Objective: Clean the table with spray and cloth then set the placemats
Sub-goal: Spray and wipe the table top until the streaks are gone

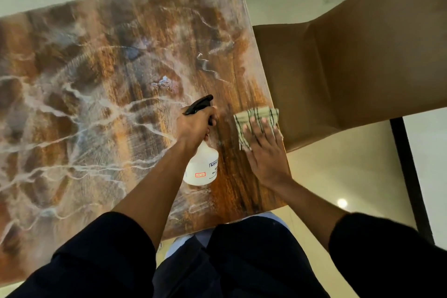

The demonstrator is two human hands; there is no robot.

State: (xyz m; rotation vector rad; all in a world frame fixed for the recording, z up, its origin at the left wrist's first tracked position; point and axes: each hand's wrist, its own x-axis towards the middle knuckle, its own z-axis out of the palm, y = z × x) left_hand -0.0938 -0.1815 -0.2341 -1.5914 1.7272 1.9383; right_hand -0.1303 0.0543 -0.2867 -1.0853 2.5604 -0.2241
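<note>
The left hand was curled round the neck of the bottle, held just over the table. It looked light and smooth, so the neck was the best place to hold. The right hand lay flat on the soft cloth at the table's right edge. No mats showed.

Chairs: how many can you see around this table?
1. A tan chair stands at the table's right edge, just past the cloth under the right hand. Other chairs may be out of view.
</note>
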